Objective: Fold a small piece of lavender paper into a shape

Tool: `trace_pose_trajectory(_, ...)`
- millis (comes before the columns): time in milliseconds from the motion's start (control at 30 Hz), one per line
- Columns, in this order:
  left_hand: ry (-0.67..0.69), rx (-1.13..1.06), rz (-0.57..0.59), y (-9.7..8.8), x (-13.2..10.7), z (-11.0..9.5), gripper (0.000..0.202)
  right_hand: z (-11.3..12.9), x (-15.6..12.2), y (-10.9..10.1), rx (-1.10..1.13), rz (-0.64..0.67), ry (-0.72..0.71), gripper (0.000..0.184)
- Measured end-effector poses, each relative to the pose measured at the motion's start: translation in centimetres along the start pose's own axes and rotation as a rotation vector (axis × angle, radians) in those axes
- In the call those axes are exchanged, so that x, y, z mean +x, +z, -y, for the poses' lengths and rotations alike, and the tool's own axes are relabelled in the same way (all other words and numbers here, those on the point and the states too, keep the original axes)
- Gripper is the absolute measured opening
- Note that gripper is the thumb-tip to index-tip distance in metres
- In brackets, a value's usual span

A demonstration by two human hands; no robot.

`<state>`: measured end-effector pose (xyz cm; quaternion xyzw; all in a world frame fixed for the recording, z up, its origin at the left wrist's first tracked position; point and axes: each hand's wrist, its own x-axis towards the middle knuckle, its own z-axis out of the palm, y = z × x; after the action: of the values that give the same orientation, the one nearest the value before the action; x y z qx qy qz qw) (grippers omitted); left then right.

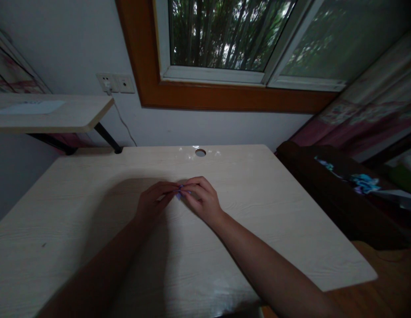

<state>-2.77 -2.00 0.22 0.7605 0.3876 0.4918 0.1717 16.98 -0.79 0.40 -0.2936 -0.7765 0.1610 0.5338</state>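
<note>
Over the middle of a pale wood-grain desk (251, 238), my two hands meet at the fingertips around a small purple piece (178, 195). It looks thin and folded, perhaps paper, but most of it is hidden by the fingers. My left hand (154, 198) pinches it from the left side. From the right, my right hand (202, 198) grips it too, with thumb and fingers closed together.
A raised shelf (102, 108) on black legs, bearing a white sheet (31, 107), stands at the back left. A round cable hole (200, 153) lies near the desk's back edge. On the right, dark furniture (324, 194) holds blue crumpled cloth (364, 183).
</note>
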Motion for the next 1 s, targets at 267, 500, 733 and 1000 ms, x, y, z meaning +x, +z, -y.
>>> trace_pose_trajectory(267, -0.013, -0.014, -0.006, -0.02, 0.36, -0.61, 0.015, 0.05, -0.02, -0.01, 0.002, 0.003, 0.002, 0.017)
trace_pose_trajectory(500, 0.002, -0.008, -0.037, 0.03, 0.26, -0.30, 0.012, -0.03, 0.00, -0.03, 0.007, 0.021, -0.025, 0.016)
trace_pose_trajectory(733, 0.003, -0.010, -0.037, 0.01, 0.17, -0.28, 0.014, 0.06, 0.07, 0.00, 0.057, 0.024, 0.022, 0.013)
trace_pose_trajectory(1000, -0.025, 0.002, -0.010, -0.25, 0.04, -0.24, 0.017, 0.01, 0.17, 0.05, 0.111, 0.027, 0.056, 0.009)
